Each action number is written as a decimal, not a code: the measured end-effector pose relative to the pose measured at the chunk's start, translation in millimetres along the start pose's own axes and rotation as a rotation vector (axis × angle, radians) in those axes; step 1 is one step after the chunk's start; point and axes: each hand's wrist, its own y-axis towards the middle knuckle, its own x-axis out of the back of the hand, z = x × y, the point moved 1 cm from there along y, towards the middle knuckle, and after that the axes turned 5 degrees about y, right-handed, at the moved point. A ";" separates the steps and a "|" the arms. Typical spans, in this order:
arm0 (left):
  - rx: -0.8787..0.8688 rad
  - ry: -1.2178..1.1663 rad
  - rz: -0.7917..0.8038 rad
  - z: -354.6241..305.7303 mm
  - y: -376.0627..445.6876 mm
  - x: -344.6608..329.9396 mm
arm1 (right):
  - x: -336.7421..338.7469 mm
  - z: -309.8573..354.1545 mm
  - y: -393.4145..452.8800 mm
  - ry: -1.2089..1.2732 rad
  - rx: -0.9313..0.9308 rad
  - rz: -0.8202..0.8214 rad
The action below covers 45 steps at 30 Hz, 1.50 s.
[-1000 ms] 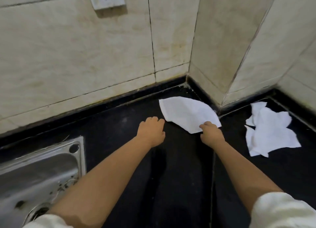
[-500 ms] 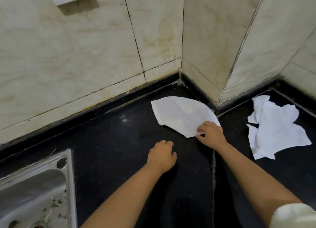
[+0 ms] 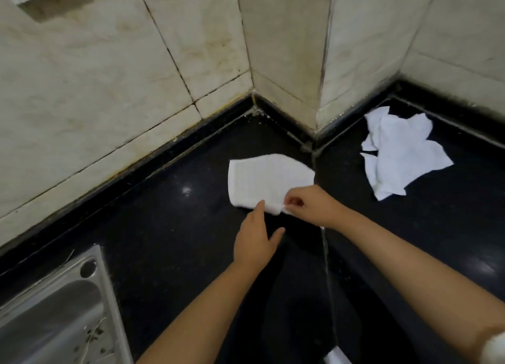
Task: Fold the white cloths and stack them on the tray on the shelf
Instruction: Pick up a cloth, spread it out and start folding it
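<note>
Since before, left hand (image 3: 255, 242) has opened, fingertips touching the folded cloth (image 3: 266, 182). Right hand (image 3: 314, 209) pinches its near corner. Debris flecks the sink (image 3: 58, 320).

Dim, soft indoor light; small glints on the black countertop (image 3: 169, 227); wide-angle bending and slight blur toward its edges.
</note>
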 end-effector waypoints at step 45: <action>-1.191 0.530 0.719 -247.7 -158.1 -94.1 | 30.7 -64.1 -523.3 -0.408 -0.662 -0.581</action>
